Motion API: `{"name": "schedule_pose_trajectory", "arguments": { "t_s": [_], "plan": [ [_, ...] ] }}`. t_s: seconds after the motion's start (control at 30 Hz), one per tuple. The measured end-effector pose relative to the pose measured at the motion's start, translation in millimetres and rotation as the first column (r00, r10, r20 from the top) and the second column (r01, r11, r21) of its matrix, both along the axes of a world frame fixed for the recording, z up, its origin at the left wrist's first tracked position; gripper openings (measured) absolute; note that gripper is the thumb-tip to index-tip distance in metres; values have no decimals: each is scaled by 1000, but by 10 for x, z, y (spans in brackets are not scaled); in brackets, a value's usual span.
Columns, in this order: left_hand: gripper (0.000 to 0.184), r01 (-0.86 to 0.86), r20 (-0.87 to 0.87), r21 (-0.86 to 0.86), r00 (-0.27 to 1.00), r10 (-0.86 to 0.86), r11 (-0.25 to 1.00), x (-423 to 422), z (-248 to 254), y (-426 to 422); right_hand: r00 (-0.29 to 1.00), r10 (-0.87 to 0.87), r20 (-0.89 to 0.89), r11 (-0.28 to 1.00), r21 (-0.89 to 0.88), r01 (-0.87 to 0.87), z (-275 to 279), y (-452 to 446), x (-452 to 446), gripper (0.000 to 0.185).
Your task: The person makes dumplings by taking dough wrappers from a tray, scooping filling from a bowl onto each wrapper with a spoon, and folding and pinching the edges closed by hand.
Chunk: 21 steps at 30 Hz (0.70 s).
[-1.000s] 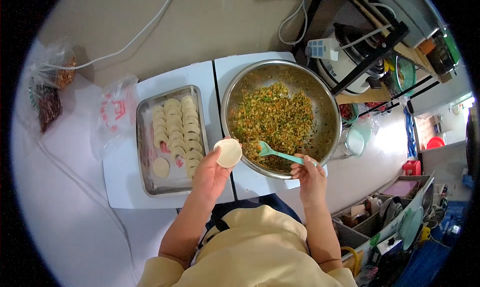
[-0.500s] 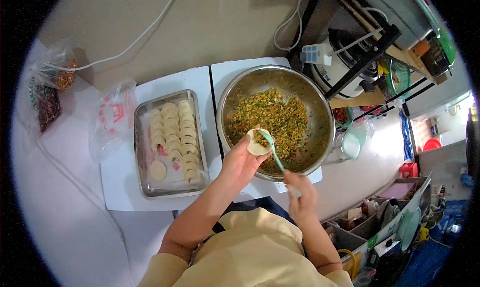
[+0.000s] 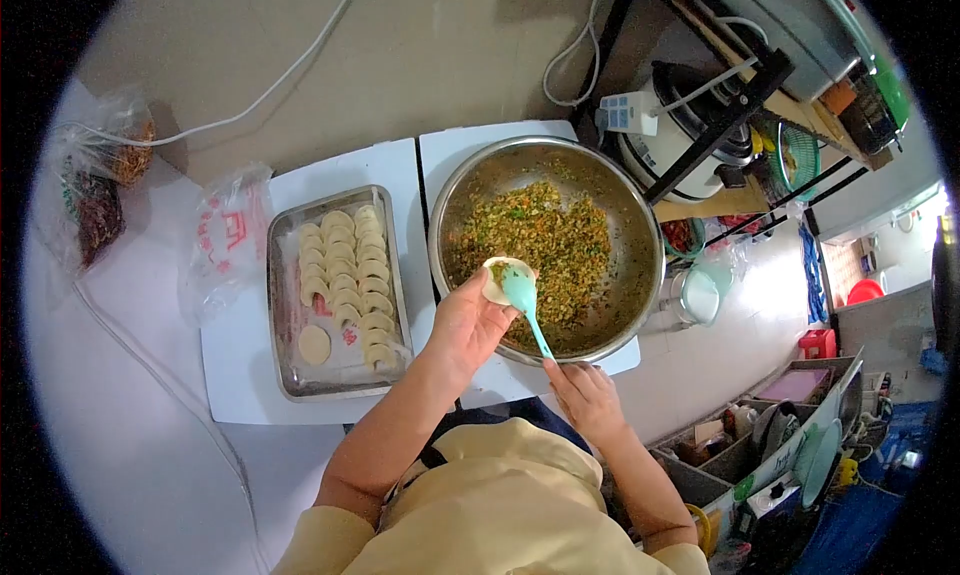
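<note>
White tbl (image 3: pixel 236 359): R fingers (image 3: pixel 563 377) pinch spoon (image 3: pixel 525 303), long axis fwd-L, head (image 3: pixel 518 285) over wrapper (image 3: pixel 492 288) L fingers (image 3: pixel 493 316) cup.

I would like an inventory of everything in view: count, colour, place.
Flat tabletop panels: 2, white, centre
Round steel bowl: 1, silver, centre right
Chopped filling: uncounted, multicoloured, in bowl
Rectangular metal tray: 1, silver, beside bowl
Folded dough crescents: many, cream, in tray
Flat dough disc: 1, cream, in tray
Round dough wrapper: 1, cream, in left hand
Plastic spoon: 1, turquoise, at wrapper
Printed plastic bag: 1, clear, beside tray
Thin cables: several, white, top and left
Round appliance: 1, white, upper right
Background items: uncounted, mixed colours, both sides
Shirt: 1, yellow, bottom
Left hand: 1, bare, holding wrapper
Right hand: 1, bare, holding spoon
</note>
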<state>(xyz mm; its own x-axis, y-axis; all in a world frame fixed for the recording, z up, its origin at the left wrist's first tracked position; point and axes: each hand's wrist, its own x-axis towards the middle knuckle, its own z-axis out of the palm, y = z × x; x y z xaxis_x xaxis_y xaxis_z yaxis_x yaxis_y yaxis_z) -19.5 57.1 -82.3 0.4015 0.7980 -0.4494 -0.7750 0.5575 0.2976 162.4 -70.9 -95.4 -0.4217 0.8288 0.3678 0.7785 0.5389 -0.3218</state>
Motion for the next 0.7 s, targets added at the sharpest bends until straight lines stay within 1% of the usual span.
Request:
{"name": "schedule_pose_trajectory", "arguments": {
  "t_s": [0.13, 0.2, 0.23, 0.3, 0.33, 0.37, 0.4, 0.43, 0.47, 0.5, 0.53, 0.57, 0.6, 0.63, 0.67, 0.7],
  "plan": [
    [42, 14, 19, 65, 1000, -15, 998, -47, -67, 27, 999, 3, 36, 1000, 2, -3, 46, -58, 44, 56],
    [43, 14, 63, 94, 998, -20, 995, -68, -59, 37, 997, 5, 78, 1000, -18, -3, 50, -93, 80, 54],
    [43, 14, 62, 95, 998, -20, 995, -75, -50, 42, 997, 4, 78, 1000, -18, -3, 59, -107, 92, 54],
    [40, 28, 117, 82, 992, -38, 996, -86, -31, 47, 1000, -19, -2, 1000, 12, 19, 114, -129, 96, 49],
    [40, 29, 116, 81, 993, -39, 996, -84, -29, 47, 1000, -20, -3, 1000, 11, 20, 163, -139, 90, 49],
    [39, -7, 131, 43, 991, 2, 999, -81, -30, 46, 983, -143, -118, 990, -30, 141, 225, -156, 85, 47],
    [39, -43, 145, 2, 989, 43, 999, -79, -25, 40, 937, -267, -226, 964, -85, 254, 287, -172, 77, 45],
    [39, -42, 144, -1, 989, 41, 999, -81, -14, 31, 855, -385, -346, 918, -236, 318, 328, -187, 96, 40],
    [40, -5, 97, 55, 995, -1, 998, -85, 8, 18, 854, -389, -346, 917, -238, 321, 369, -156, 129, 40],
    [42, 36, 47, 108, 998, -42, 993, -88, 25, 8, 848, -415, -330, 898, -298, 324, 415, -71, 168, 39],
    [42, 42, 47, 107, 998, -48, 993, -86, 24, -10, 841, -442, -312, 875, -356, 328, 441, 4, 194, 37],
    [42, 88, 4, 156, 996, -90, 984, -79, 20, -31, 865, -422, -271, 879, -355, 318, 426, 51, 206, 32],
    [42, 136, -41, 205, 991, -130, 969, -69, 29, -42, 862, -430, -270, 876, -355, 326, 399, 92, 217, 32],
    [42, 143, -41, 203, 990, -138, 969, -66, 44, -56, 919, -350, -182, 911, -296, 288, 368, 123, 226, 31],
    [42, 165, 12, 167, 986, -169, 972, -68, 68, -75, 959, -269, -87, 939, -244, 242, 355, 139, 228, 30],
    [43, 188, 65, 133, 978, -198, 973, -69, 107, -94, 957, -276, -86, 937, -247, 248, 359, 148, 218, 30]
  ]
}}
